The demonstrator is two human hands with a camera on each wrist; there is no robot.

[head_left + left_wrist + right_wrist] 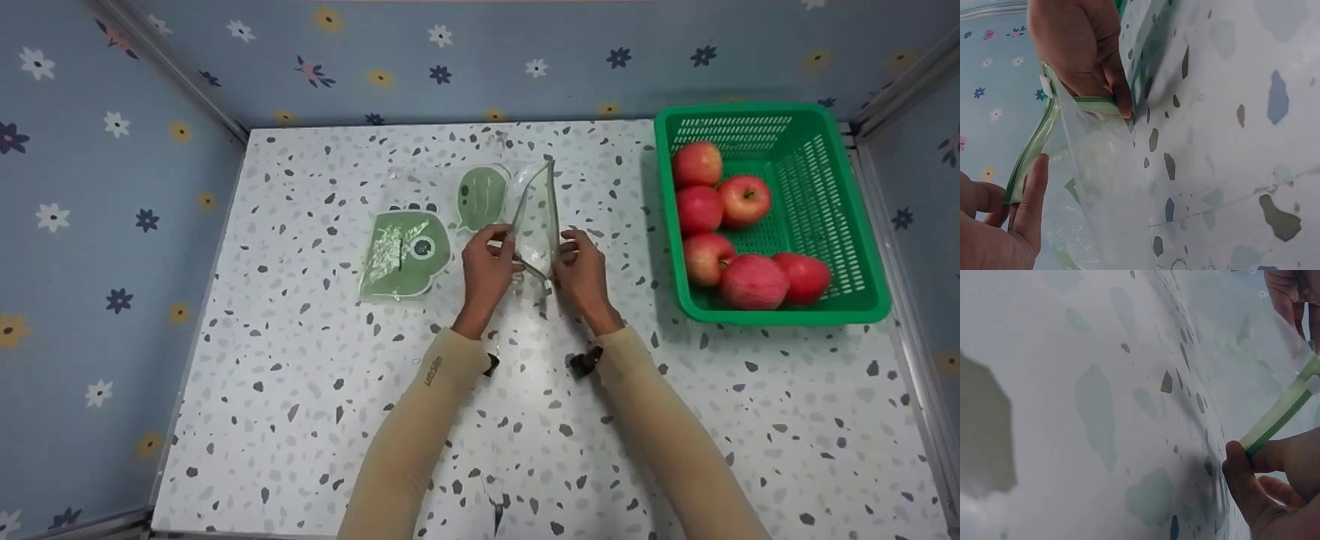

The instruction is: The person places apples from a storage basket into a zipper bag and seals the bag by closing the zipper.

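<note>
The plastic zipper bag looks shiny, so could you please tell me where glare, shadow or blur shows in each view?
Head: white glare flecks the dinosaur print on the plastic zipper bag, and a sheen brightens the speckled tabletop; left wrist: soft shadow on the tabletop beside the right hand; right wrist: dim overall, the large left-edge speckle looking soft.

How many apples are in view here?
6, all in the green basket: three apples clustered toward its far left corner, three more along its near side. Others could be hidden beneath.
</note>
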